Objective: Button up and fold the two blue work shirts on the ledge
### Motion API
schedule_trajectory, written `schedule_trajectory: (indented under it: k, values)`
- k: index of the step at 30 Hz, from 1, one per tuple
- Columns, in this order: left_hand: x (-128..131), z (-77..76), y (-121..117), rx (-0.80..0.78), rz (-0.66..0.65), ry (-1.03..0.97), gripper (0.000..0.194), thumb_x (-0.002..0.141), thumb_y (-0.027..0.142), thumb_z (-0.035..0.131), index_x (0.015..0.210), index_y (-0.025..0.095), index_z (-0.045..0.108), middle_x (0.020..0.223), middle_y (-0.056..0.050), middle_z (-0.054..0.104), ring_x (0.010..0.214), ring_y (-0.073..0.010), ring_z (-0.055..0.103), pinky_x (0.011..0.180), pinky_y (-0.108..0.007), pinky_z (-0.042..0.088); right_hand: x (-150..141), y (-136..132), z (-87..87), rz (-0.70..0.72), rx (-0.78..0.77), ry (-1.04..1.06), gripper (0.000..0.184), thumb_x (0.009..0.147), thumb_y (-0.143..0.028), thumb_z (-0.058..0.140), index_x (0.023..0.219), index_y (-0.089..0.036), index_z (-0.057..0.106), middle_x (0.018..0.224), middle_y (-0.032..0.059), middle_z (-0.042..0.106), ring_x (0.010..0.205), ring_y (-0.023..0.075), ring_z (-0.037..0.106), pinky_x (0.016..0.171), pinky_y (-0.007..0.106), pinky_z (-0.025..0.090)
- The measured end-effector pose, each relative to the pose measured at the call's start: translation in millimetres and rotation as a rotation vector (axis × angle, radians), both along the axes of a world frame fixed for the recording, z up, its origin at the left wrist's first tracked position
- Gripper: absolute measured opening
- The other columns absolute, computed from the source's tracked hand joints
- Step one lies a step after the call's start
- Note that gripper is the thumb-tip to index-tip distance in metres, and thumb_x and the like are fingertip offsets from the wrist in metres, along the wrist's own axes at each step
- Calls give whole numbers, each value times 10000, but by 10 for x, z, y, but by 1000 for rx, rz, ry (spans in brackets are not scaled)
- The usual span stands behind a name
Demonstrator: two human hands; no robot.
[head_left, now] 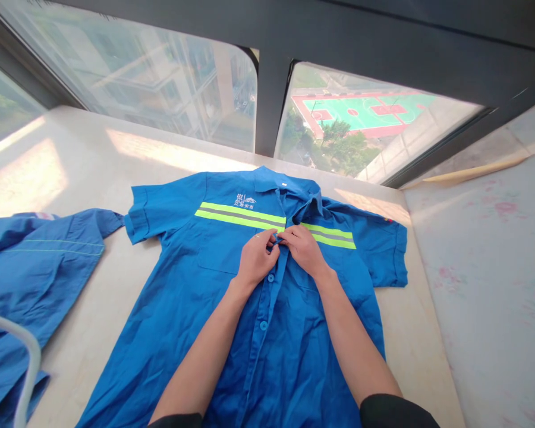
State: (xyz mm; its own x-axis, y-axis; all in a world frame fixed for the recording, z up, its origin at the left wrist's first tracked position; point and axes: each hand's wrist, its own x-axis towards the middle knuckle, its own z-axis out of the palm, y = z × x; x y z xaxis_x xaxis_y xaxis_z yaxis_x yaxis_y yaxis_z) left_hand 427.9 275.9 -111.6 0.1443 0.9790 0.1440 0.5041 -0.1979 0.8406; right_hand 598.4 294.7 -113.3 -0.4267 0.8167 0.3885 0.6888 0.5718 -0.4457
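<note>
Head view: where does the shirt (294, 315) lie, and why there?

On the window ledge (120, 267), face up, collar (266, 180) toward the window (223, 89) and lower part away from it; laid that way, I'd say, so both hands can reach the front.

What are the fingers (291, 235) doing?

Left hand (257, 257) and right hand (306, 248) meet at the middle of the front, by the lower edge of the bright bands (241, 217), each with fingers pinched narrow on the shirt. Whether a button sits between them, I cannot tell.

Why two hands on one small spot?

Probably one steadies the shirt while the other handles its edge. Two buttons (271, 277) show below, and the collar gapes above.

And the other blue garment (22, 261)?

Off to the left on the same ledge, its tip beside the shirt's sleeve (148, 214), likely set aside to leave room for spreading this one out flat
</note>
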Motion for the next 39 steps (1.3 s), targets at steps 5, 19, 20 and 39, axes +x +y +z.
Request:
schedule_trajectory:
  k: [5, 19, 20, 39]
  values:
    - [3, -39, -10, 40, -18, 36, 405, 848, 178, 551, 1250, 202, 592, 1004, -47, 696, 884, -157, 648, 765, -250, 529, 40, 18, 0, 31, -36, 5, 274, 973, -148, 471, 1059, -229, 719, 900, 66, 656, 831, 205, 541, 738, 347, 426]
    - [30, 50, -15, 83, 85, 108, 248, 844, 159, 570, 1055, 180, 700, 958, -72, 698, 861, -183, 633, 796, -292, 509, -78, -35, 32, -69, -21, -87, 270, 970, -132, 456, 1043, -200, 706, 923, 84, 628, 869, 223, 509, 752, 360, 366]
    - [37, 48, -20, 98, 122, 143, 227, 839, 172, 587, 1028, 174, 714, 945, -79, 689, 856, -189, 623, 799, -302, 505, -83, -38, 30, -73, -21, -79, 276, 970, -134, 457, 1055, -210, 708, 926, 83, 627, 872, 224, 508, 756, 361, 364]
    - [36, 59, -37, 116, 120, 183, 182, 856, 165, 609, 955, 197, 758, 938, -43, 721, 853, -167, 645, 772, -281, 497, -89, -46, 26, -120, -79, -54, 250, 974, -157, 486, 1004, -242, 719, 921, 55, 634, 890, 217, 504, 801, 362, 330]
